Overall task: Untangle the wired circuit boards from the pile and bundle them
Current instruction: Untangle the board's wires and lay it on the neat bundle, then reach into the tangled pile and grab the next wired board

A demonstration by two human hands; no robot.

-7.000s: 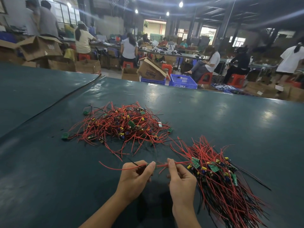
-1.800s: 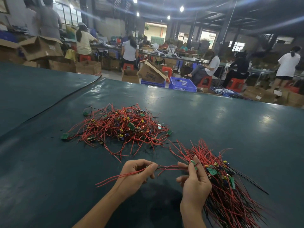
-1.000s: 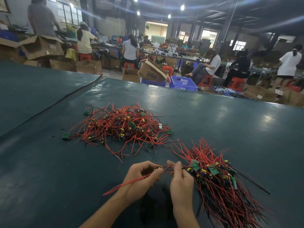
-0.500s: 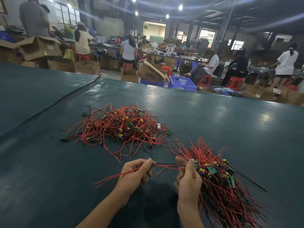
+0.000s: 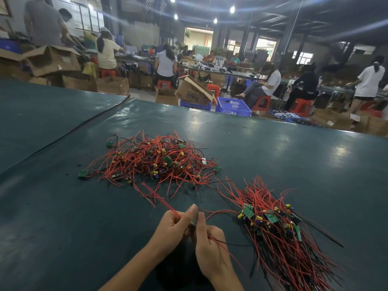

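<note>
Two hands: the left hand [image 5: 174, 229] and right hand [image 5: 212, 253] met close together over the near part of the counter [image 5: 273, 148], between the two heaps.
Left fingers: closed in a pinch, thumb against forefinger, on the held wires [image 5: 161, 200], whose red strands ran up and left toward the pile, blurred.
Right fingers: forefinger straight up just beside the left one, the others curled round the same held wires, which trailed down to the right across the hand.
One loose strand: a red wire arced from between the hands to the bundle's near end; whether a board sat between the hands could not be told.
One tangled pile [image 5: 155, 162]: red and black wires with small green boards and yellow parts, lying beyond the hands, left of centre.
Two stray boards: one green board [image 5: 83, 173] at the pile's left edge, another [image 5: 109, 143] at its far left corner.
One sorted bundle [image 5: 279, 244]: right of the hands, wires laid roughly parallel, at least three green boards clustered at its upper end.
Two blue crates [image 5: 233, 106]: on the floor past the counter's far edge.
Five red stools [image 5: 262, 101]: among the benches behind.
Seven people at least: working in the background, some seated, some standing.
</note>
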